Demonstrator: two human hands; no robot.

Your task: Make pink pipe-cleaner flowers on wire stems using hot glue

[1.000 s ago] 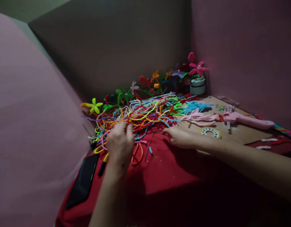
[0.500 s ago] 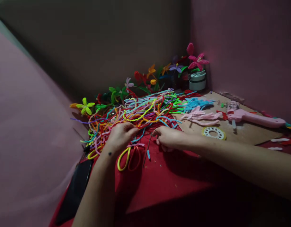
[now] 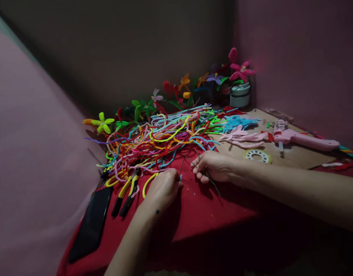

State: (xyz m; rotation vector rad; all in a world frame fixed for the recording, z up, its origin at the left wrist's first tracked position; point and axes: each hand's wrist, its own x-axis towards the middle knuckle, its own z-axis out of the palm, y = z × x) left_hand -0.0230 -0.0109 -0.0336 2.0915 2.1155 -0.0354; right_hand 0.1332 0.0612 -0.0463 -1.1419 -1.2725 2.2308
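Observation:
A thin dark wire [image 3: 213, 184] slants through the closed fingers of my right hand [image 3: 209, 166], its lower end sticking out over the red cloth [image 3: 211, 222]. My left hand [image 3: 165, 186] is curled into a fist to the left. From its fingers a second thin wire [image 3: 181, 165] rises, with a small bend at the top. Under that hand, looped handles [image 3: 147, 184] show one yellow loop; the rest is covered. Beyond both hands spreads a tangled heap of coloured pipe cleaners [image 3: 165, 140].
Yellow-and-black pliers [image 3: 126, 195] and a black phone [image 3: 92, 222] lie on the left. To the right, a cardboard sheet [image 3: 297, 159] carries a pink glue gun [image 3: 305, 140], a tape roll [image 3: 257, 155] and pink pipe-cleaner pieces [image 3: 242, 138]. Pipe-cleaner flowers [image 3: 103, 123] line the back.
My left hand has come down and right from the heap's edge, onto the looped handles and a wire. My right hand has turned over, a wire now slanting through its fingers. The pliers have come into view.

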